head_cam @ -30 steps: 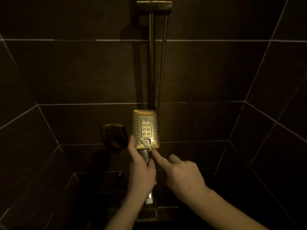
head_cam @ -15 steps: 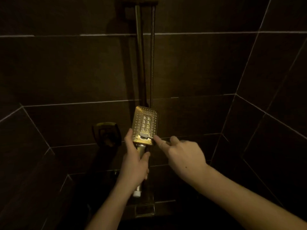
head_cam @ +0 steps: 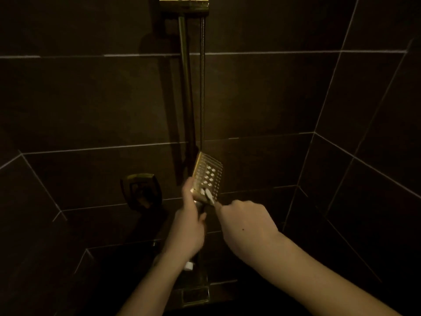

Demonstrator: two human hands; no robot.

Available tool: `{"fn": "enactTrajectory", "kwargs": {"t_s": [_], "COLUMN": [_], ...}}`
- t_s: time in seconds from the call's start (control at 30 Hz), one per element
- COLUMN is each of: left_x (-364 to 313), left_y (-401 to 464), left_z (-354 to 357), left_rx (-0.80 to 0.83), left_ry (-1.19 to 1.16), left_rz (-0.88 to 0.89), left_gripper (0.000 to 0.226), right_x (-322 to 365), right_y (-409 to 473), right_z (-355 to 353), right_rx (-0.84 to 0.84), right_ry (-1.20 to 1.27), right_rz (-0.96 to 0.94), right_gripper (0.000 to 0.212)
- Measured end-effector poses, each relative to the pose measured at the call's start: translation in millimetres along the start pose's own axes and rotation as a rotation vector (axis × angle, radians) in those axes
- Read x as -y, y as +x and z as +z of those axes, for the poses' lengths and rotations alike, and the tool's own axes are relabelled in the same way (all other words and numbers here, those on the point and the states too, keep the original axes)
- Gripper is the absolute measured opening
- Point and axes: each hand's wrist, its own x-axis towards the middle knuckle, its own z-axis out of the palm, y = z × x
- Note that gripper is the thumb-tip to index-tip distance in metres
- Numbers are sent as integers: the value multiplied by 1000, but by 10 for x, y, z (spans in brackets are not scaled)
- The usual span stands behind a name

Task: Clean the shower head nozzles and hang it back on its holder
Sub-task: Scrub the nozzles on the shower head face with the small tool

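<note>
Step in hand: nozzle cleaning, judged mid-way; the gold-toned rectangular metal shower head (head_cam: 207, 176) is being worked at its lower edge, not yet hung back.
Left hand (head_cam: 188, 233): closed round the handle just below the head; thumb laid up along the head's left edge.
Right hand (head_cam: 247, 226): curled, fingers mostly folded, index tip brought to a small pale tab or brush tip (head_cam: 209, 196) at the bottom of the face. Whether sth is pinched or only pressed cannot be told; too dim.
Location: head held in front of the dark tiled wall (head_cam: 91, 99), just right of the vertical slide rail (head_cam: 185, 87), well below the brass holder bracket (head_cam: 184, 5) at the top of frame.
Long axis: near vertical, top leaned slightly right; handle end down.
Facing: nozzle face turned toward the camera and a bit to the right.
Hose: thin metal hose (head_cam: 202, 76) seen hanging beside the rail.
Next move (est.): remaining nozzle rows to be rubbed w/ the right hand while the left grip is kept firm; then the head raised to the bracket, hose slack to be watched.
</note>
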Motion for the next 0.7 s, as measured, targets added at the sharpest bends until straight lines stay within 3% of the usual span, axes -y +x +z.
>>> {"fn": "enactTrajectory", "kwargs": {"t_s": [0.07,0.13,0.23,0.27,0.33,0.4,0.57,0.7], "left_x": [34,56,-5,-47,-98,-165,-486,-823], "left_y": [-32,12,120,141,139,102,-163,-447], "left_z": [123,202,315,365,501,736,1469,1900], "left_rx": [36,64,309,431,645,717,686,805], "left_ry": [58,-10,-337,-507,-716,-741,-534,-488], "left_rz": [-16,-41,-127,-187,-210,-185,-4,113], "left_gripper": [99,99,93,88,83,84,91,96], "right_x": [-204,-407,-702,-843,-1139,-1480,-1965,-2015], "right_y": [31,-31,-359,-537,-1002,-1548,-2756,-3437], "right_z": [-21,72,277,328,285,260,417,404], "right_rx": [79,34,-40,-59,-76,-158,-190,-91], "right_ry": [304,460,279,272,604,820,649,444], "right_rz": [30,72,154,162,191,328,606,779], "right_gripper": [35,49,66,66,55,46,71,64]}}
